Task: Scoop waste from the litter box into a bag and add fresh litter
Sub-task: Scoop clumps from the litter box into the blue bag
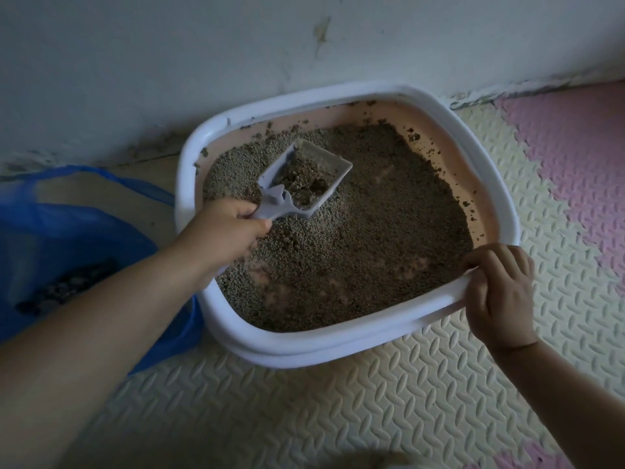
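A: Foam mat (338, 401) on the floor, white wall (169, 62) behind. Box (304, 350) sits on the mat near the wall. Blue bag (67, 225) lies open just beside its left side.

B: Hands?

A: Left hand (223, 231) clamped round the scoop (304, 177) handle. The scoop is over the far-left litter (372, 231), loaded with clumped waste (301, 184). Right hand (497, 299) grips the near-right rim, fingers curled over it.

B: Step?

A: Judged: carrying the load to the bag. Hold the scoop level, clear the rim, tip only over the bag mouth. Go slowly, the clumps look crumbly. Brace the box with the right hand.
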Available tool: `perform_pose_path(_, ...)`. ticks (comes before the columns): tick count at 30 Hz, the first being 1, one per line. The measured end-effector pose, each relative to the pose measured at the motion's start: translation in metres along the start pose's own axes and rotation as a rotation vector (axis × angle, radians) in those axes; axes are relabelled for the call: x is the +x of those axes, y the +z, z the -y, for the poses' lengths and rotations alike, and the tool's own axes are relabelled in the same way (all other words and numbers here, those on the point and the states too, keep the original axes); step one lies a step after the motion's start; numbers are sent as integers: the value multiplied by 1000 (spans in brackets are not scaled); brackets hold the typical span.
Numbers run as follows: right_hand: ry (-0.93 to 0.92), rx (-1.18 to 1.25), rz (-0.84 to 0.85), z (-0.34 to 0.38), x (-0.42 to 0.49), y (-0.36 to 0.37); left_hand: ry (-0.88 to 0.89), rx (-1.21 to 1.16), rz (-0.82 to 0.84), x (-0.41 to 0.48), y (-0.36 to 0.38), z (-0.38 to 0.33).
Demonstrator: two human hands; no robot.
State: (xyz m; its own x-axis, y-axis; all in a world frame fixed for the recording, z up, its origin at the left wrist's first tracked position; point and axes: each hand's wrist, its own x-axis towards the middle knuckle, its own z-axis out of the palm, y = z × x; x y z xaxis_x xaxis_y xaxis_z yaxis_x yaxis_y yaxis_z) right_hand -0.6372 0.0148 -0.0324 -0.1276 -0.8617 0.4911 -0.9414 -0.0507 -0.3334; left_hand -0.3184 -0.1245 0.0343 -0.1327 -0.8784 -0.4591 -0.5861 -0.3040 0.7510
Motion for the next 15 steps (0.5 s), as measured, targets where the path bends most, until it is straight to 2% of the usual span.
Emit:
perform_pose_path(3,12,-14,20,4,2,-3,-158,-182,16,0,9,0)
perform_pose_path(7,77,22,75,15,5,-6,-316,-536,59,0,23,1)
perform_pose_path(11,110,177,145,51,16,-7,-426,-957,103,-3,40,-10)
perform_pose_path(15,197,375,314,105,26,-7,-449,-1209,124,-2,48,-16)
